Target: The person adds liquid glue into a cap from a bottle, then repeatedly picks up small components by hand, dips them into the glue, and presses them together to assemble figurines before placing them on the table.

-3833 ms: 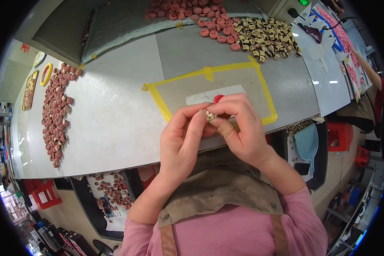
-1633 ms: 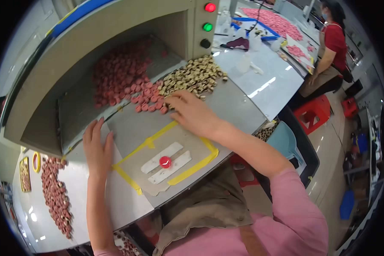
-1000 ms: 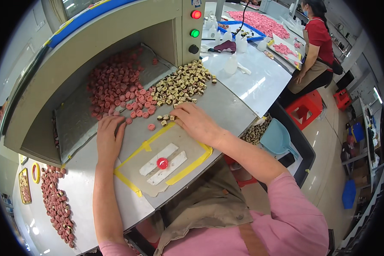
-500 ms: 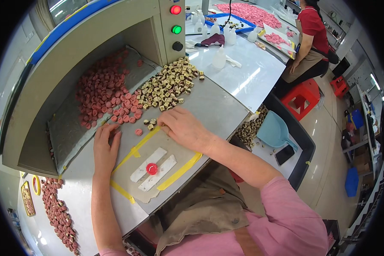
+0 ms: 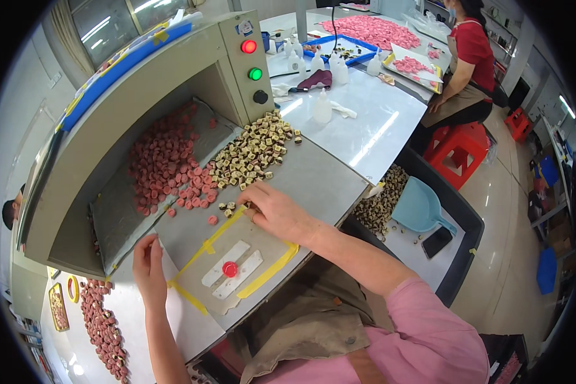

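Observation:
My right hand [image 5: 276,214] is closed at the far edge of a taped sheet [image 5: 201,261]. A small cream-and-dark piece [image 5: 245,207] shows at its fingertips, partly hidden. Several similar loose pieces [image 5: 228,208] lie just beside it. My left hand [image 5: 149,272] is raised over the pale table left of the sheet, thumb and fingers pressed together; anything between them is hidden. A red round piece [image 5: 230,269] sits between two white strips [image 5: 226,262] on the sheet. Beyond the hands are a heap of pink round pieces [image 5: 166,160] and a pile of cream-and-dark pieces [image 5: 249,153].
A beige machine [image 5: 230,38] with lit red and green buttons arches over the pink heap. Reddish pieces [image 5: 102,326] line the left table. At right, a black tray [image 5: 470,224] holds a blue dustpan [image 5: 416,205] and a phone [image 5: 437,243]. A co-worker in red [image 5: 473,57] sits beyond.
My left hand has drawn back from beside the pink pieces toward me, and its fingers have come together. My right hand stays by the sheet's far edge. The whole view has shifted slightly.

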The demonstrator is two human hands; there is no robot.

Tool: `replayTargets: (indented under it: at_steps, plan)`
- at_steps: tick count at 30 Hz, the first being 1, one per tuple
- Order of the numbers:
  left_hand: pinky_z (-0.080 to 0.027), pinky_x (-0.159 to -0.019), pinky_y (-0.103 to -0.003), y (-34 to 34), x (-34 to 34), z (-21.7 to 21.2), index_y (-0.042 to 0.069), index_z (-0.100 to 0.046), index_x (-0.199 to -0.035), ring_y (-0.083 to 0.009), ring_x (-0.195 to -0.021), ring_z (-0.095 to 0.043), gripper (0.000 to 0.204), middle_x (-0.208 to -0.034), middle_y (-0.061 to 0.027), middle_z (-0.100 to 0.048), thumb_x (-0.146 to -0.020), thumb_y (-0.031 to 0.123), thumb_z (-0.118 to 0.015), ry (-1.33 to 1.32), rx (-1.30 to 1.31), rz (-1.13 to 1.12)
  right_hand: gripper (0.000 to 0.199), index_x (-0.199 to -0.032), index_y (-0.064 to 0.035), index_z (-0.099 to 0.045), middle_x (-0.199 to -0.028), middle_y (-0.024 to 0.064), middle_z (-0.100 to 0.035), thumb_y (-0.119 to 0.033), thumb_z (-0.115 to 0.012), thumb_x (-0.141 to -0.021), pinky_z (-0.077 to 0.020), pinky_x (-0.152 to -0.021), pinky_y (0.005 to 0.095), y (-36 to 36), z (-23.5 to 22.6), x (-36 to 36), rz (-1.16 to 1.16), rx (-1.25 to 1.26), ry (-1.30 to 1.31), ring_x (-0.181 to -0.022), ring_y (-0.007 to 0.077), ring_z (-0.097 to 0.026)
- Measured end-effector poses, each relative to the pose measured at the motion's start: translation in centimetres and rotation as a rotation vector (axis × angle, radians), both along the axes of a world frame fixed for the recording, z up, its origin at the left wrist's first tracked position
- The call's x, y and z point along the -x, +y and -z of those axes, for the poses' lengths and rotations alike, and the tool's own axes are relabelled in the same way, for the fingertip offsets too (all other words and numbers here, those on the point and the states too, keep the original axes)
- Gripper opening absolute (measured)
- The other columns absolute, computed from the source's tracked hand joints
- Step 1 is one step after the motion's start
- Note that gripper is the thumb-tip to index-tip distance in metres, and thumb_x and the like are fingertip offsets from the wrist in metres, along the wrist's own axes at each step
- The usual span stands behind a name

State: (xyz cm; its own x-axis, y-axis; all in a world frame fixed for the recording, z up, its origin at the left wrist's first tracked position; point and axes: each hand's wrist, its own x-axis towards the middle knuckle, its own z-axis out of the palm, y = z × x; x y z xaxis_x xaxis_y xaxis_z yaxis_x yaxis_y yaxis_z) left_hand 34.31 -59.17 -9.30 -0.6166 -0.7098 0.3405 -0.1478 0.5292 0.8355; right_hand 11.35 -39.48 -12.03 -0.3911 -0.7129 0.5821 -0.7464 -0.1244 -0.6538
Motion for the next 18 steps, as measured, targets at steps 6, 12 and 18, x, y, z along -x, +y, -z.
replayTargets:
  at_steps: [6,12,18]
  plan:
    - [-0.042,-0.072,-0.021,6.9,-5.2,-0.3,0.000,-0.057,-0.114,-0.0069,-0.078,-0.048,0.023,-0.098,-0.0031,-0.057,-0.098,0.015,-0.050,0.089,-0.291,-0.150,0.017,-0.096,-0.0037,-0.058,-0.091,0.0108,-0.055,-0.010,-0.067,-0.082,-0.0497,-0.068,0.0353,1.7,-2.0,-0.3,-0.112,-0.087,-0.089,-0.077,0.0253,-0.060]
    - [-0.044,-0.076,-0.022,11.0,-6.5,1.5,0.001,-0.057,-0.114,-0.0075,-0.082,-0.052,0.021,-0.102,-0.0044,-0.057,-0.098,0.013,-0.050,0.196,-0.406,-0.154,0.022,-0.092,-0.0046,-0.060,-0.088,0.0090,-0.055,-0.015,-0.072,-0.077,-0.0485,-0.070,0.0363,3.3,0.2,-0.9,-0.052,-0.143,0.235,-0.079,0.0276,-0.057]
    - [-0.046,-0.075,-0.025,12.4,-3.8,1.9,-0.001,-0.058,-0.103,-0.0114,-0.083,-0.055,0.014,-0.105,-0.0078,-0.056,-0.094,0.001,-0.048,0.281,-0.426,-0.084,0.017,-0.087,-0.0048,-0.063,-0.087,0.0080,-0.055,-0.015,-0.072,-0.077,-0.0483,-0.071,0.0362,3.5,0.4,-1.2,0.041,-0.116,0.185,-0.080,0.0268,-0.057]
